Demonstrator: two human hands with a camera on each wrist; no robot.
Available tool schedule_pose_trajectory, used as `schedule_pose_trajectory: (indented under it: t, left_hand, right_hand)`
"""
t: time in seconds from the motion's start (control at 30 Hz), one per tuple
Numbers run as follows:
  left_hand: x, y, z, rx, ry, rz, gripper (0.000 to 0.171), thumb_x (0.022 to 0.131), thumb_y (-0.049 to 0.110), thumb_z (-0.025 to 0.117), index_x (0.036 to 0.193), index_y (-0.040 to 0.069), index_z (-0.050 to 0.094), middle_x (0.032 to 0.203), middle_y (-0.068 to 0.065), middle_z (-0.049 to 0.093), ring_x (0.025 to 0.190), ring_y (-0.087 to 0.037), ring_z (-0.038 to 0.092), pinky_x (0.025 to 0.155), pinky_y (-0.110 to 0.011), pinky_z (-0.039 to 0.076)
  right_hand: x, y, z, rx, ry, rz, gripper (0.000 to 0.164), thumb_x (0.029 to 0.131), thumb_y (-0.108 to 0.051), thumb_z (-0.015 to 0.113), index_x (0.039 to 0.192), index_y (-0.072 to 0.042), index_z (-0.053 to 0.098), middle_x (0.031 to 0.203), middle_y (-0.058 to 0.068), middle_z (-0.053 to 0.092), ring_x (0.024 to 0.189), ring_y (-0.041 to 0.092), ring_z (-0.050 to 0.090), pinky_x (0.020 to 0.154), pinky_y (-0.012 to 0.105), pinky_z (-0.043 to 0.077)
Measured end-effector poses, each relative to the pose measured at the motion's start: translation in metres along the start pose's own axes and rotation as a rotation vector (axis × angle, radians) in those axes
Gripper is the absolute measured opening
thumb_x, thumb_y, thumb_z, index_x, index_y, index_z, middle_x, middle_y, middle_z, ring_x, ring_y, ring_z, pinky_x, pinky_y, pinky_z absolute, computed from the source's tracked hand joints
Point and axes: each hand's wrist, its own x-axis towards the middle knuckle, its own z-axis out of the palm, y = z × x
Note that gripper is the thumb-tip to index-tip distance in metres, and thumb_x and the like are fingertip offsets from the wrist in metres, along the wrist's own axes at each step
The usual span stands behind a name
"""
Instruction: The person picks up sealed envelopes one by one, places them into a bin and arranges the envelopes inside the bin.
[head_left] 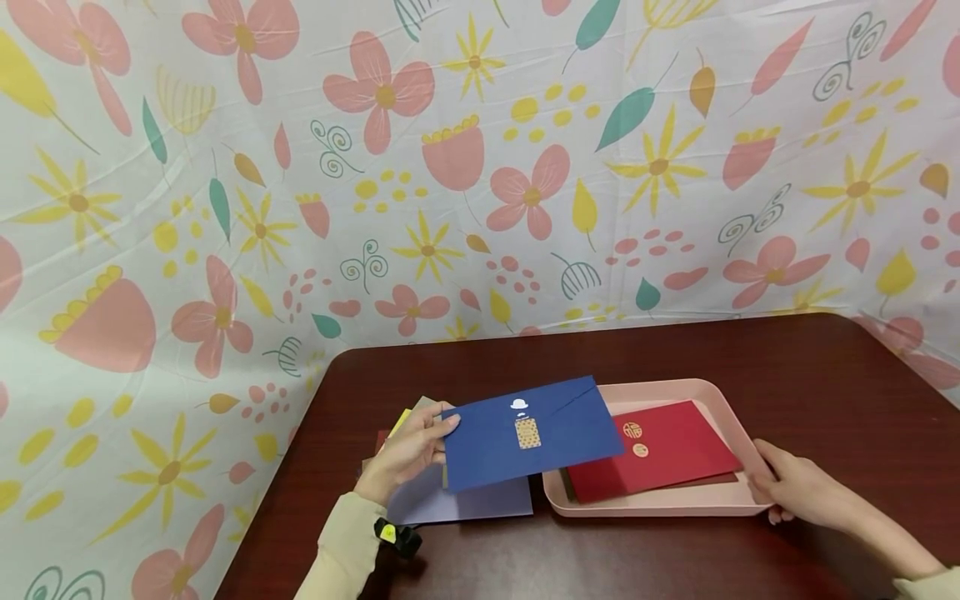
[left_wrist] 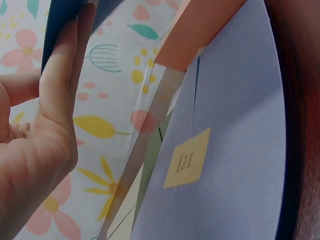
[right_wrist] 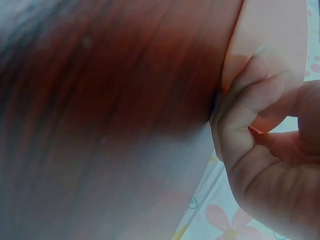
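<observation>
My left hand [head_left: 411, 450] pinches a blue envelope [head_left: 491, 442] at its left end, thumb on the upper face and fingers beneath. The envelope has a white hat print and a gold patterned patch; its right end overlaps the pink tray [head_left: 716, 500] in the head view. In the tray lies a red envelope [head_left: 667, 446] with gold characters, on top of a darker one. My right hand [head_left: 806, 487] grips the tray's right rim, its fingers curled around the edge in the right wrist view [right_wrist: 270, 150]. Below the blue envelope sits a lavender envelope [head_left: 480, 504] with a gold label [left_wrist: 187, 159].
Other envelopes, among them a yellow one [head_left: 401, 419], lie stacked around the lavender one at the left of the dark wooden table [head_left: 600, 558]. A black wrist strap [head_left: 405, 540] is on the left wrist. Behind the table hangs a floral cloth [head_left: 480, 167].
</observation>
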Motion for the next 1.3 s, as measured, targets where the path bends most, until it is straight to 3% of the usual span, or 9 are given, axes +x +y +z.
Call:
schedule_pose_trajectory:
  t: [0.17,0.47,0.73,0.9,1.03,1.1,1.17,1.2,1.3]
  left_hand:
    - [0.003,-0.001,0.004,-0.02,0.03,-0.059,0.032,0.105,0.025,0.043,0.13,0.008,0.035,0.091,0.004,0.031,0.051,-0.004,0.034,0.058,-0.023,0.035]
    - [0.005,0.0,0.011,-0.177,-0.092,-0.038,0.061,0.107,0.017,0.033,0.152,-0.002,-0.004,0.065,0.008,0.029,0.054,-0.006,0.031,0.062,-0.024,0.033]
    - [0.011,-0.004,0.018,-0.136,-0.072,-0.073,0.052,0.105,0.015,0.04,0.146,-0.004,0.014,0.068,0.008,0.034,0.056,-0.007,0.036,0.066,-0.023,0.045]
    - [0.015,-0.007,0.024,-0.136,-0.089,-0.093,0.056,0.105,0.015,0.04,0.149,-0.002,0.011,0.066,0.009,0.033,0.056,-0.007,0.034,0.067,-0.023,0.045]
    - [0.02,-0.009,0.031,-0.127,-0.097,-0.109,0.058,0.105,0.015,0.041,0.15,-0.002,0.009,0.066,0.008,0.034,0.056,-0.007,0.04,0.07,-0.022,0.052]
    - [0.023,-0.009,0.035,-0.113,-0.087,-0.122,0.06,0.104,0.016,0.041,0.151,-0.001,0.009,0.074,0.005,0.038,0.058,-0.007,0.048,0.073,-0.023,0.055]
    - [0.025,-0.009,0.038,-0.094,-0.075,-0.135,0.062,0.104,0.019,0.042,0.152,-0.001,0.007,0.098,-0.001,0.047,0.062,-0.007,0.056,0.076,-0.026,0.056]
    - [0.026,-0.01,0.04,-0.088,-0.066,-0.139,0.063,0.104,0.019,0.043,0.152,-0.001,0.008,0.112,-0.005,0.045,0.066,-0.008,0.061,0.078,-0.027,0.056]
    - [0.029,-0.01,0.043,-0.075,-0.055,-0.151,0.062,0.105,0.021,0.041,0.152,-0.001,0.008,0.122,-0.008,0.039,0.072,-0.01,0.067,0.08,-0.028,0.057]
  right_hand:
    - [0.0,0.0,0.0,0.018,-0.007,-0.003,0.017,0.097,-0.003,0.046,0.112,0.005,0.044,0.068,0.004,0.052,0.048,0.007,0.056,0.045,0.026,0.048]
    - [0.001,-0.002,0.0,0.014,-0.005,-0.008,0.017,0.098,-0.003,0.046,0.112,0.006,0.044,0.067,0.003,0.052,0.048,0.006,0.055,0.045,0.026,0.048]
    - [0.0,-0.002,-0.001,-0.003,-0.005,-0.025,0.018,0.097,-0.001,0.046,0.113,0.007,0.043,0.067,0.004,0.052,0.048,0.005,0.055,0.045,0.026,0.047]
    - [0.0,-0.001,-0.001,-0.002,-0.002,-0.022,0.018,0.098,-0.001,0.046,0.114,0.007,0.043,0.068,0.005,0.052,0.048,0.005,0.055,0.044,0.026,0.047]
    - [0.0,0.0,0.0,-0.004,-0.001,-0.019,0.017,0.097,-0.001,0.046,0.113,0.007,0.043,0.068,0.005,0.052,0.048,0.005,0.055,0.044,0.026,0.047]
    - [0.0,0.001,0.0,-0.006,-0.001,-0.019,0.016,0.097,-0.001,0.046,0.112,0.006,0.043,0.067,0.005,0.052,0.047,0.005,0.055,0.044,0.026,0.047]
    - [0.0,0.001,0.0,-0.006,-0.001,-0.02,0.016,0.097,-0.001,0.046,0.111,0.006,0.044,0.067,0.005,0.052,0.047,0.005,0.055,0.044,0.026,0.047]
    - [0.0,0.001,0.001,-0.005,-0.001,-0.02,0.016,0.097,-0.002,0.046,0.111,0.006,0.044,0.067,0.005,0.052,0.047,0.005,0.055,0.044,0.026,0.047]
    - [0.0,0.001,0.0,0.0,0.0,-0.018,0.016,0.098,-0.002,0.046,0.112,0.006,0.043,0.067,0.004,0.052,0.047,0.006,0.055,0.044,0.026,0.047]
